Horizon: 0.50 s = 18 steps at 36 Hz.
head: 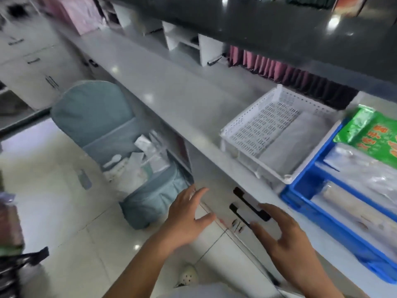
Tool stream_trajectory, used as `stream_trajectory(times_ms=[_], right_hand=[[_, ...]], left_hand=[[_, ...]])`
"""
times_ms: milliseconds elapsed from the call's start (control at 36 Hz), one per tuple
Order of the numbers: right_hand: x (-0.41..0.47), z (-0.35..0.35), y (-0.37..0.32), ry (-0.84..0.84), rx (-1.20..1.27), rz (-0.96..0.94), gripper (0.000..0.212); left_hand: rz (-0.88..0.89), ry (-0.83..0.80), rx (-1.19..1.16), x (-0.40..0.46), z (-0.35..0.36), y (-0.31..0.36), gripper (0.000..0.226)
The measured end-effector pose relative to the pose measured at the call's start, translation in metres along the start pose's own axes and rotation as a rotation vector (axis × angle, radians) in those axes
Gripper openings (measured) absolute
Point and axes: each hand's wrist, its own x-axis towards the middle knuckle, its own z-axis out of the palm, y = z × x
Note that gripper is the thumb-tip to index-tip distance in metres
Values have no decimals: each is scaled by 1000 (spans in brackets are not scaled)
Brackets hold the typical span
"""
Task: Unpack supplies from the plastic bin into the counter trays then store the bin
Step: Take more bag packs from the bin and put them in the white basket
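Observation:
A white perforated tray (pixel 240 123) rests on the grey counter (pixel 163 82), with a grey folded item (pixel 294 143) lying in its right half. To its right a blue plastic tray (pixel 300 190) carries a green packet (pixel 373 132) and clear wrapped packs (pixel 365 166). My left hand (pixel 189 216) hovers open in front of the cabinet below the counter, fingers spread. Beside the black cabinet handles (pixel 249 206), my right hand (pixel 281 235) is also open and empty. No plastic bin shows in either hand.
A chair with a teal cover (pixel 96 117) stands left of the cabinet, its seat piled with white and clear packets (pixel 139 160). A dark upper shelf (pixel 257 24) overhangs the counter. Pink and dark folded cloths (pixel 279 69) line the back. My white shoe (pixel 188 275) is on the tiled floor.

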Motion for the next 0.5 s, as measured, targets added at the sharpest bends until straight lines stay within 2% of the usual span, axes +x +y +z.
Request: stream_trajectory(times_ms=[111,250,333,500], right_hand=[[11,58,-34,-121,-20,10,44],[32,99,-79,-298,-86,41,39],[52,120,-104,-371,-176,21,36],[103,176,-141,-547,-300,6,40]], left_hand=[[-116,14,-34,-12,-38,-72,79],[-272,27,-101,-39,-66,-142,78],[-358,65,-219,-50,-71,-179,81],[-509,101,-377,-68,-78,-232,74]])
